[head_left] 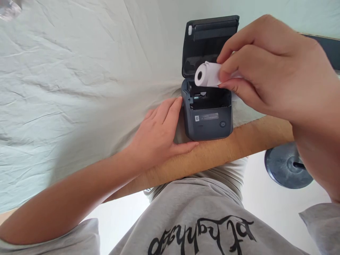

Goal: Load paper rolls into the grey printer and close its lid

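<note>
Pinching the paper roll (211, 74) in the right hand (276, 65), over the portable printer (207, 125) by the tabletop's (255, 136) near edge; touching its side with an empty, unclenched left hand (158, 132). Opened already (lid (203, 46) up), not yet filled.

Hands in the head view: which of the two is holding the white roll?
The right hand: it pinches the white roll over the open printer. The left hand holds no roll and lies beside the printer.

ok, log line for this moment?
left hand: at printer side | right hand: holding white paper roll, not seated | lid: open
</note>
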`<state>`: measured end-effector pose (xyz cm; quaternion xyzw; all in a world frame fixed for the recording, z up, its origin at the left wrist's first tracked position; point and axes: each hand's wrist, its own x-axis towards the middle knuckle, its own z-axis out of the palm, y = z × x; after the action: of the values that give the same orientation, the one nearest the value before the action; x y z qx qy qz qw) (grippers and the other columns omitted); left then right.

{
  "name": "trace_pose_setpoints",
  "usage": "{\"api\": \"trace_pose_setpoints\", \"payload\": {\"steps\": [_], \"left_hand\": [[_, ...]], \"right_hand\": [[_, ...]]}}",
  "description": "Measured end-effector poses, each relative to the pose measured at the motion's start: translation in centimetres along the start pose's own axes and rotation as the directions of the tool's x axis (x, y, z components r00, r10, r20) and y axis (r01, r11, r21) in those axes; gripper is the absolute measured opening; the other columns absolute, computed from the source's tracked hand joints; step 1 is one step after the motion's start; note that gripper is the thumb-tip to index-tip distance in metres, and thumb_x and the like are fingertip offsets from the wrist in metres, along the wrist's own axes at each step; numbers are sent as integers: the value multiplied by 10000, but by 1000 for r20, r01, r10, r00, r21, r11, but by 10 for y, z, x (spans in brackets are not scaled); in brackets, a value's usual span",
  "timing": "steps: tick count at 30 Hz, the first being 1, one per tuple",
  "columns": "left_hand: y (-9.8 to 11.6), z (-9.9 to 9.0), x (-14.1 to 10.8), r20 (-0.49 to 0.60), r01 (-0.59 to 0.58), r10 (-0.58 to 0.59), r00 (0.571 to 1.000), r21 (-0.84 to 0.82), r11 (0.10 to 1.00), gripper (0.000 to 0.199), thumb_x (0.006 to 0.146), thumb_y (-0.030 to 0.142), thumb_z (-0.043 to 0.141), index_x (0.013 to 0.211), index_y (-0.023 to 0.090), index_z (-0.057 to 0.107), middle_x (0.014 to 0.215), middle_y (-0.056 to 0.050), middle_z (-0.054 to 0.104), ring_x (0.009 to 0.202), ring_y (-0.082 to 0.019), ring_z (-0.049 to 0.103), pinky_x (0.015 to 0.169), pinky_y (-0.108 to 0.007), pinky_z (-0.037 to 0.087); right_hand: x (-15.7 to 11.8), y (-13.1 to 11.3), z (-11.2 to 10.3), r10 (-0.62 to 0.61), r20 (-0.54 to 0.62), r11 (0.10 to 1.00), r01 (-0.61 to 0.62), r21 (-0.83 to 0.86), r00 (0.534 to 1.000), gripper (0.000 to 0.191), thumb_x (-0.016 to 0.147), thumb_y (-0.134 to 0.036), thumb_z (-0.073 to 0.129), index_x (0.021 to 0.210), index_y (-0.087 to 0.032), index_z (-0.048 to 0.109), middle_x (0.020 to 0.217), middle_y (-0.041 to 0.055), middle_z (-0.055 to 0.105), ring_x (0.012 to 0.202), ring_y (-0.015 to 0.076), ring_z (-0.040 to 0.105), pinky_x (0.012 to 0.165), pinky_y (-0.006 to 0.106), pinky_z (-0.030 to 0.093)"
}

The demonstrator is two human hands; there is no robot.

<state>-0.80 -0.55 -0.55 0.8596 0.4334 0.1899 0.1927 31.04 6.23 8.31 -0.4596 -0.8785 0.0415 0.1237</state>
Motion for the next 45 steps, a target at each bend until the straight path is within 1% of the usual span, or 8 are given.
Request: {"api": "trace_pose_setpoints", "payload": {"steps": [6, 12, 17, 23, 29, 32, 37, 45], "left_hand": [[2, -3, 0, 19, 4, -4, 1000, -1, 1000, 1221, 1028, 847, 1001, 1935, 219, 476, 1845, -263, 706, 1686, -510, 738, 1394, -660, 648], [4, -2, -1, 19, 12, -12, 1000, -8, 1000, 1199, 1049, 834, 988, 1951, 252, 454, 1894, -252, 681, 1730, -514, 712, 1427, -680, 633], [2, 0, -1, -7, -17, 17, 1000, -1, 1000, 1264, 1067, 894, 944, 1998, 252, 379, 1918, -246, 666, 1739, -498, 709, 1442, -641, 625], [-6, 4, -2, -25, -53, 53, 998, 12, 999, 1313, 1074, 920, 907, 2032, 283, 273, 1913, -228, 653, 1722, -485, 713, 1434, -632, 621], [-7, 5, -2, -53, -106, 108, 993, 38, 994, 1301, 1076, 830, 957, 2037, 306, 253, 1904, -212, 656, 1691, -469, 732, 1383, -610, 655], [-7, 4, -2, -58, -103, 105, 993, 35, 994, 1319, 1072, 825, 963, 2045, 307, 239, 1894, -215, 663, 1685, -477, 733, 1377, -621, 655], [-5, 4, -3, -34, -94, 95, 995, 35, 995, 1341, 1081, 832, 959, 2056, 311, 199, 1916, -219, 643, 1707, -484, 721, 1407, -631, 634], [-5, 4, -3, -48, -99, 101, 994, 29, 995, 1320, 1073, 801, 987, 2047, 309, 244, 1903, -211, 663, 1692, -481, 735, 1391, -631, 649]], "right_hand": [[7, 3, 6, 56, 119, 997, -49, -66, 991, 285, 1215, -516, 591, 1174, -302, 775, 1638, 0, 819, 1275, 277, 805, 1139, 558, 767], [-3, -9, 4, -58, -2, 988, 58, 141, 998, 273, 1206, -429, 601, 1023, -284, 742, 1363, 0, 875, 1227, 218, 845, 1307, 557, 719], [-28, -20, 17, -156, -149, 973, 178, 149, 976, 385, 1295, -478, 584, 1001, -317, 772, 1001, -4, 835, 1066, 232, 844, 1052, 515, 670], [-35, -8, 19, -197, -301, 980, 187, -60, 933, 135, 1242, -291, 732, 1173, -308, 846, 1116, 1, 879, 1120, 224, 848, 959, 436, 540], [-6, 2, 4, -118, -9, 990, 118, 72, 993, 171, 1205, -381, 724, 1208, -304, 876, 986, 9, 818, 862, 179, 697, 811, 394, 463], [9, 7, 5, -67, 116, 994, 57, 89, 991, 133, 1151, -422, 836, 1159, -301, 890, 1118, -8, 892, 843, 168, 665, 732, 386, 368], [21, 24, 15, -80, 190, 996, 73, 44, 978, 332, 1065, -670, 1013, 1172, -360, 962, 953, 5, 839, 751, 161, 554, 689, 396, 290], [38, -3, 8, 23, 346, 978, 50, -201, 938, 518, 1113, -677, 933, 770, -293, 870, 698, 64, 598, 703, 161, 493, 789, 392, 360]]}}
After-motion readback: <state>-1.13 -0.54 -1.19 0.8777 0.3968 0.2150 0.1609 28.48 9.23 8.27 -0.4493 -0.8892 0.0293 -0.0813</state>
